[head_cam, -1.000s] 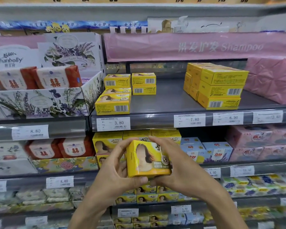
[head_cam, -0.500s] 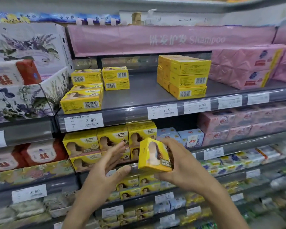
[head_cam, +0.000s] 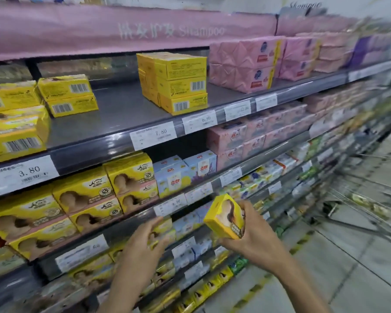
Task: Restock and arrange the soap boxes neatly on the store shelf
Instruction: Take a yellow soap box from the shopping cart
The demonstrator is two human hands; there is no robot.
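My right hand grips a yellow soap box with a portrait on its front, tilted, in front of the lower shelves. My left hand is off the box, its fingers relaxed and reaching toward yellow boxes on a lower shelf. Matching yellow soap boxes stand stacked two high on the shelf just above my hands. On the upper shelf are flat yellow boxes at the left and a stack of yellow boxes in the middle.
Pink soap packs fill the upper shelf's right part, with blue-white boxes and more pink packs below. A wire shopping cart stands in the tiled aisle at the right. Price tags run along the shelf edges.
My left hand has let go of the yellow box and moved down toward a lower shelf. My right hand carried the box down and right. The view swung right, showing the aisle and cart.
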